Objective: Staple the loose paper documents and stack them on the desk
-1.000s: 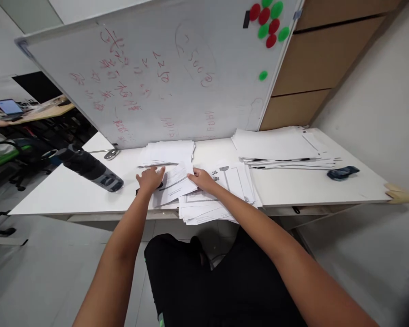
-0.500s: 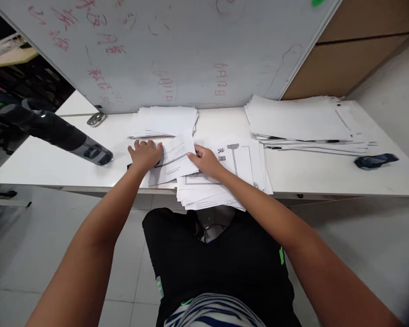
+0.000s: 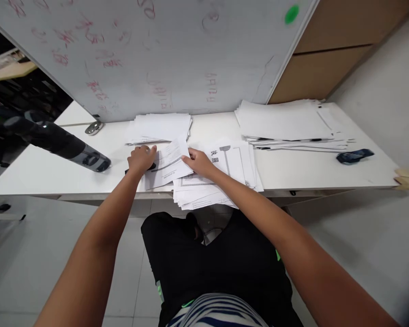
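My right hand [image 3: 198,162] is closed, pinching the right edge of a printed sheet [image 3: 170,161] between thumb and fingers. Several sheets may be together there; I cannot tell. My left hand [image 3: 140,159] is curled over a black object, which looks like a stapler [image 3: 152,166], at the sheet's left side. Most of that stapler is hidden under the hand; its dark ends show on either side. Beneath my right hand and forearm lies a loose pile of printed papers [image 3: 236,165], the top one with a grey border and large characters. The pile overhangs the table's front edge.
Behind my hands lies a paper stack [image 3: 163,126], with a larger stack [image 3: 282,120] to the right. A dark bottle [image 3: 68,147] and a computer mouse [image 3: 93,127] are at left, a dark blue item [image 3: 354,156] at right. A whiteboard [image 3: 177,50] stands behind the table [image 3: 300,175].
The view has shifted slightly, showing more of the table's right end. Both hands keep nearly the same places on the sheet and the black stapler.
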`<state>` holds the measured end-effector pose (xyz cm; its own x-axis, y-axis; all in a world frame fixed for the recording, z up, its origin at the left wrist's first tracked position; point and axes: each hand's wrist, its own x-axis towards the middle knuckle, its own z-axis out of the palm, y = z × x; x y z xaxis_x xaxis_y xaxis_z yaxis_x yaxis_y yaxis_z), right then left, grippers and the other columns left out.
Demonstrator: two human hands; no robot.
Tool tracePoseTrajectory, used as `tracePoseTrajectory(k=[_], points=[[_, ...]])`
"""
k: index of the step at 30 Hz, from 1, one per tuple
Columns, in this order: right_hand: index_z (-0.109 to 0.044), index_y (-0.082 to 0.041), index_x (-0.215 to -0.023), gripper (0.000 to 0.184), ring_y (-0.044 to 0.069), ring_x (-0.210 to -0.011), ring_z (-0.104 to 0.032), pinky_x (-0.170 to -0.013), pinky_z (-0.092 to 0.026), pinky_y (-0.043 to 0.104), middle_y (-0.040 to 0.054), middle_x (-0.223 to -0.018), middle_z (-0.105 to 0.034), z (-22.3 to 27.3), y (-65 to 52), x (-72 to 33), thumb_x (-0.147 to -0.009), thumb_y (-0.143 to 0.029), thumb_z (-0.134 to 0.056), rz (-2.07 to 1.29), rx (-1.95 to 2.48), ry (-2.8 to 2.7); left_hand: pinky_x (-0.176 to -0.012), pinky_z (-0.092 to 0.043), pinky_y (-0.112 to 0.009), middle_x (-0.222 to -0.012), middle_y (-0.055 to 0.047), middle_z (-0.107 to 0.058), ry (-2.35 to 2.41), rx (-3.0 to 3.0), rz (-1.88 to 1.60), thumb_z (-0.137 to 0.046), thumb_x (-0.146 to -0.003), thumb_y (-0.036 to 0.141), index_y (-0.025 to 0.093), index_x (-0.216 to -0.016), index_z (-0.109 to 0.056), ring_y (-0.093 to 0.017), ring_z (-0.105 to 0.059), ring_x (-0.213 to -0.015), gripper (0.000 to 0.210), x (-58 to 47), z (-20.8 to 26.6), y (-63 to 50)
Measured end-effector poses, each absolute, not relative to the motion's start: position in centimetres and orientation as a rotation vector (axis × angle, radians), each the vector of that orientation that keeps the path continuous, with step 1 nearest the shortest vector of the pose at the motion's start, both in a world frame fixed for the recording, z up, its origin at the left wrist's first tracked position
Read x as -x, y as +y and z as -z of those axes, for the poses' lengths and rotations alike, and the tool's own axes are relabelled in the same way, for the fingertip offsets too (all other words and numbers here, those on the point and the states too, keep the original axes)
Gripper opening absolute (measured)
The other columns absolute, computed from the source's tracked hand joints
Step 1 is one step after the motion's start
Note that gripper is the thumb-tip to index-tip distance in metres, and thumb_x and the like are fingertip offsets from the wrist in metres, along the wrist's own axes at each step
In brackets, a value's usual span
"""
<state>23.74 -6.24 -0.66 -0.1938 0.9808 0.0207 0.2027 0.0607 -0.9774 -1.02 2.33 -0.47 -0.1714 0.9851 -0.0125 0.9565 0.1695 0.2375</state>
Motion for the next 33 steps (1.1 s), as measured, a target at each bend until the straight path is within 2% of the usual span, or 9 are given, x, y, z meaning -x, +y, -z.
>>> tracePoseTrajectory(k=[4, 6, 10, 14, 20, 24, 26, 28, 33], points=[[-0.057, -0.022, -0.082, 0.024, 0.017, -0.068, -0.048, -0.063, -0.036, 0.027, -0.0018, -0.069, -0.052, 0.0, -6.4, -23.8, -0.088, -0.045, -0.057, -1.144, 1.246, -1.586, -0.098, -0.046, -0.037, -0.119, -0.011, -0.067, 2.130, -1.887, -0.970, -0.018, -0.099, 0.055, 0.019, -0.111, -0.062, -0.024, -0.060, -0.113, 0.058, 2.0, -0.7, 0.8], [-0.055, -0.022, -0.079, 0.025, 0.016, -0.066, -0.047, -0.062, -0.035, 0.027, -0.0022, -0.067, -0.050, -0.2, -6.5, -23.8, -0.087, -0.046, -0.057, -1.133, 1.241, -1.603, -0.098, -0.046, -0.034, -0.116, -0.011, -0.068, 2.149, -1.874, -1.219, -0.009, -0.101, 0.049, 0.018, -0.110, -0.061, -0.021, -0.061, -0.110, 0.061, 2.9, -0.7, -0.7], [-0.051, -0.022, -0.074, 0.025, 0.015, -0.065, -0.044, -0.061, -0.033, 0.027, -0.0031, -0.066, -0.048, 0.0, -6.4, -23.8, -0.085, -0.044, -0.058, -1.093, 1.242, -1.636, -0.096, -0.045, -0.042, -0.110, -0.011, -0.069, 2.264, -1.964, -1.015, -0.019, -0.100, 0.048, 0.021, -0.103, -0.065, -0.027, -0.060, -0.109, 0.054, 5.3, 1.1, -3.6], [-0.045, -0.022, -0.071, 0.024, 0.014, -0.064, -0.045, -0.061, -0.034, 0.026, -0.0037, -0.067, -0.047, 0.2, -6.0, -23.5, -0.085, -0.039, -0.057, -1.037, 1.345, -1.690, -0.087, -0.046, -0.041, -0.097, -0.011, -0.070, 2.243, -1.852, -0.938, -0.018, -0.099, 0.050, 0.022, -0.089, -0.066, -0.028, -0.062, -0.098, 0.057, 6.5, 2.9, -4.5], [-0.048, -0.020, -0.070, 0.011, 0.016, -0.060, -0.054, -0.056, -0.039, 0.026, 0.0018, -0.070, -0.058, -3.6, -4.7, -23.0, -0.076, -0.019, -0.057, -1.096, 1.605, -1.733, -0.081, -0.045, -0.039, -0.092, -0.010, -0.069, 2.208, -1.842, -1.009, -0.022, -0.099, 0.049, 0.023, -0.083, -0.065, -0.027, -0.062, -0.093, 0.053, 6.8, 3.3, -3.9], [-0.058, -0.018, -0.075, 0.003, 0.020, -0.069, -0.061, -0.059, -0.042, 0.028, 0.0081, -0.081, -0.067, -7.0, -5.9, -25.5, -0.077, -0.019, -0.057, -0.774, 1.628, -1.810, -0.081, -0.044, -0.038, -0.092, -0.010, -0.070, 2.190, -1.836, -1.030, -0.023, -0.099, 0.049, 0.023, -0.084, -0.065, -0.027, -0.062, -0.093, 0.052, 6.9, 3.4, -4.0], [-0.065, -0.017, -0.086, 0.013, 0.022, -0.076, -0.065, -0.064, -0.045, 0.028, 0.0082, -0.089, -0.071, -7.5, -7.1, -27.8, -0.082, -0.027, -0.056, -0.748, 1.530, -1.747, -0.081, -0.043, -0.038, -0.092, -0.010, -0.070, 2.209, -1.836, -1.012, -0.023, -0.099, 0.048, 0.023, -0.084, -0.065, -0.027, -0.062, -0.093, 0.051, 6.8, 3.4, -4.1], [-0.068, -0.017, -0.099, 0.026, 0.022, -0.081, -0.067, -0.069, -0.049, 0.029, 0.0072, -0.094, -0.074, -6.9, -8.2, -30.2, -0.085, -0.036, -0.056, -0.889, 1.438, -1.599, -0.081, -0.042, -0.038, -0.091, -0.011, -0.070, 2.242, -1.842, -0.987, -0.024, -0.099, 0.047, 0.022, -0.083, -0.065, -0.027, -0.062, -0.093, 0.050, 6.7, 3.4, -4.2], [-0.067, -0.016, -0.108, 0.041, 0.023, -0.093, -0.069, -0.084, -0.053, 0.036, 0.0087, -0.104, -0.075, -3.5, -10.1, -34.1, -0.082, -0.047, -0.064, -1.117, 1.332, -1.421, -0.080, -0.041, -0.038, -0.092, -0.011, -0.070, 2.280, -1.836, -0.967, -0.024, -0.099, 0.046, 0.022, -0.083, -0.064, -0.027, -0.062, -0.093, 0.049, 6.5, 3.3, -4.4]])
